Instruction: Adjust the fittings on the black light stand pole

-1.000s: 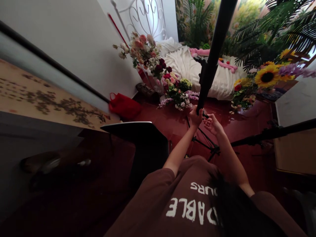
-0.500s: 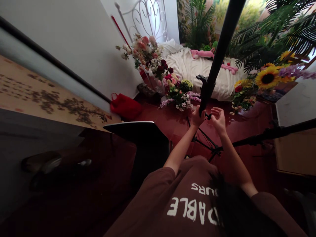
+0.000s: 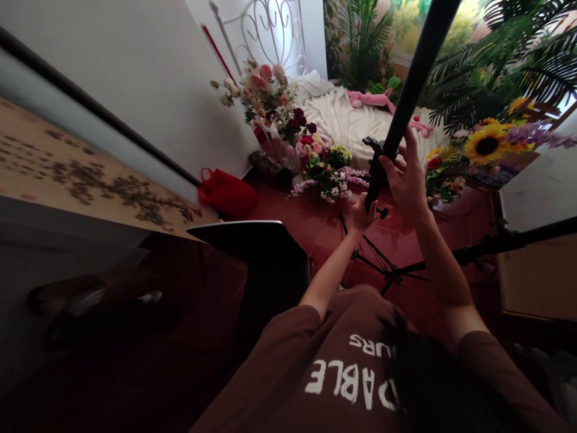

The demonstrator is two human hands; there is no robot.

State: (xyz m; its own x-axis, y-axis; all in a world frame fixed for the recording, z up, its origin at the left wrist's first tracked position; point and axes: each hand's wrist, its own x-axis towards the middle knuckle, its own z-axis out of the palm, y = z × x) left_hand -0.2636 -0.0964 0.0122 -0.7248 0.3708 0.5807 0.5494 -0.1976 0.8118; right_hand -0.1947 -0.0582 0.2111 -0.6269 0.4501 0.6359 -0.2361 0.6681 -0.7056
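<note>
A thick black pole [image 3: 417, 75] rises from the middle toward the top right, with a black clamp [image 3: 375, 150] partway along it. My left hand [image 3: 363, 213] is wrapped round the pole's lower part, below the clamp. Close to the left hand, a small black knob [image 3: 382, 213] sticks out. My right hand [image 3: 408, 174] is higher up, beside the pole at the clamp's height, its thumb and fingers apart around the pole's right side; whether it touches the pole is hard to tell. Thin black stand legs [image 3: 376, 252] spread below on the red floor.
Artificial flowers [image 3: 333, 162] stand before a bed with a white cover [image 3: 356, 129]. Sunflowers [image 3: 487, 145] and a second black pole [image 3: 518, 240] are at the right. A red bag [image 3: 229, 192] and a dark panel [image 3: 270, 258] are at the left.
My right hand has moved up from beside the small knob to the pole near the clamp. The pole's top has shifted slightly right. My left hand keeps its hold.
</note>
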